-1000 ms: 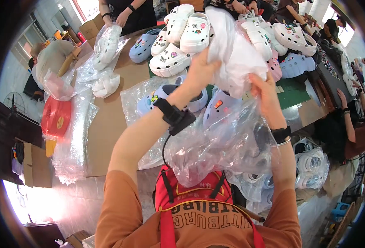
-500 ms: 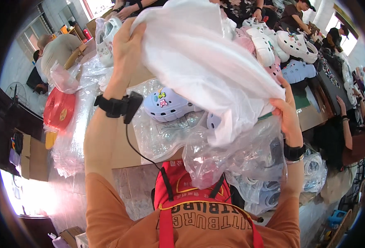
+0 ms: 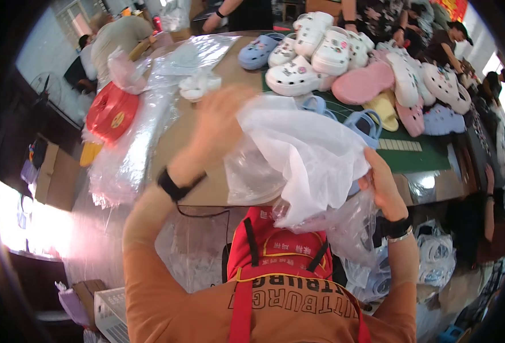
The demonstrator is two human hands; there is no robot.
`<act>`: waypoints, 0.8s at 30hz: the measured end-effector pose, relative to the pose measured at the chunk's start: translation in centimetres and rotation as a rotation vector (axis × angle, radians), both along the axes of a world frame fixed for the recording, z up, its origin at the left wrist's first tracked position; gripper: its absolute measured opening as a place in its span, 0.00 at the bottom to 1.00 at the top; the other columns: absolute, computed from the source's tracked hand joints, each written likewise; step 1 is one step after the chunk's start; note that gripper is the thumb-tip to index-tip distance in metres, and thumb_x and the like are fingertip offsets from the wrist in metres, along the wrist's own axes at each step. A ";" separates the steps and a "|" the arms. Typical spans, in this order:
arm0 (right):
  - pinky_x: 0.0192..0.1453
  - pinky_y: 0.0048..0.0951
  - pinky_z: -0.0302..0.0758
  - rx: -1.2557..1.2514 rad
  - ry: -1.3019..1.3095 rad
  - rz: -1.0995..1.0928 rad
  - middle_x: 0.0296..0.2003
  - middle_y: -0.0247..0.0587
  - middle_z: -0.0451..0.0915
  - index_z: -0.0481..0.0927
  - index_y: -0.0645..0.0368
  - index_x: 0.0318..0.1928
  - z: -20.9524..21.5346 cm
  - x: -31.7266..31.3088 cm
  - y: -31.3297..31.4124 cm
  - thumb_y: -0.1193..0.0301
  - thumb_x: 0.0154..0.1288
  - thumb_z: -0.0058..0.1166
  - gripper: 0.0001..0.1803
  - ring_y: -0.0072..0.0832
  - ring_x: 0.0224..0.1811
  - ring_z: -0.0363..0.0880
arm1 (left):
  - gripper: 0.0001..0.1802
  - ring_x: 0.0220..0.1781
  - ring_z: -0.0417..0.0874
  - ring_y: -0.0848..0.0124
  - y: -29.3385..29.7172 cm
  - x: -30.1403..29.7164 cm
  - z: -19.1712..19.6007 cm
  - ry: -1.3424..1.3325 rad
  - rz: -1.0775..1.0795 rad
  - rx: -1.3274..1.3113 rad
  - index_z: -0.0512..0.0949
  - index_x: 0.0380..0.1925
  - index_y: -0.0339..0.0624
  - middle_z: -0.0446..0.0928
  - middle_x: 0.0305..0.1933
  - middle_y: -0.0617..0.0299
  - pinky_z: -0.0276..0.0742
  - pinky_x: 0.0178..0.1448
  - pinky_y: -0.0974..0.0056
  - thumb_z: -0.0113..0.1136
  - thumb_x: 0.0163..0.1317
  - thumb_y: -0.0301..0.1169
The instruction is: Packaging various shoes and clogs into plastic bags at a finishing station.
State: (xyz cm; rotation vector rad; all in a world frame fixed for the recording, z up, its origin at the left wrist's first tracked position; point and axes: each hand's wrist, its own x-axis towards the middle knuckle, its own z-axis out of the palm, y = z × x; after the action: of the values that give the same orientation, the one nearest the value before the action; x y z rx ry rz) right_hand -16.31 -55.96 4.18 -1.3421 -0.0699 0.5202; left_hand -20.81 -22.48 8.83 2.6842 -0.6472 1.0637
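Observation:
A thin white wrapping sheet [image 3: 304,154] hangs crumpled in front of me, over the table's near edge. At its right side, the fingers of my right hand [image 3: 384,183] are closed on it. My left hand [image 3: 221,128] is smeared by motion beside the sheet's left edge, so its grip cannot be made out. A clear plastic bag [image 3: 352,226] droops below the sheet. The lavender-blue clog is almost wholly covered, with a bluish patch showing by my right fingers.
White, pink and blue clogs [image 3: 292,76] are heaped across the table's far right. Clear plastic bags [image 3: 132,146] and a red roll of plastic [image 3: 112,111] lie on the left. Bagged shoes [image 3: 435,251] sit low at the right. Other people work around the table.
The white sheet has come down and bunched up, now covering the clog. My left hand has lowered and swung right. My right hand has also dropped slightly. My view has shifted.

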 end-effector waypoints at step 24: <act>0.37 0.18 0.65 -0.272 -0.603 0.394 0.32 0.28 0.74 0.74 0.61 0.43 2.4 -2.4 9.8 0.66 0.55 0.57 0.17 0.15 0.33 0.68 | 0.14 0.39 0.76 0.75 2.7 -11.2 0.8 0.483 -0.063 -1.613 0.71 0.45 0.31 0.76 0.39 0.61 0.72 0.43 0.70 0.45 0.62 0.29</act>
State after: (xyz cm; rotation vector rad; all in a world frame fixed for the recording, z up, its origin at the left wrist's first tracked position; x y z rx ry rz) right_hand -18.70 -46.13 6.61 -1.7279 -0.7949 0.4442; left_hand -31.98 -19.73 9.66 1.3192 0.2284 0.4307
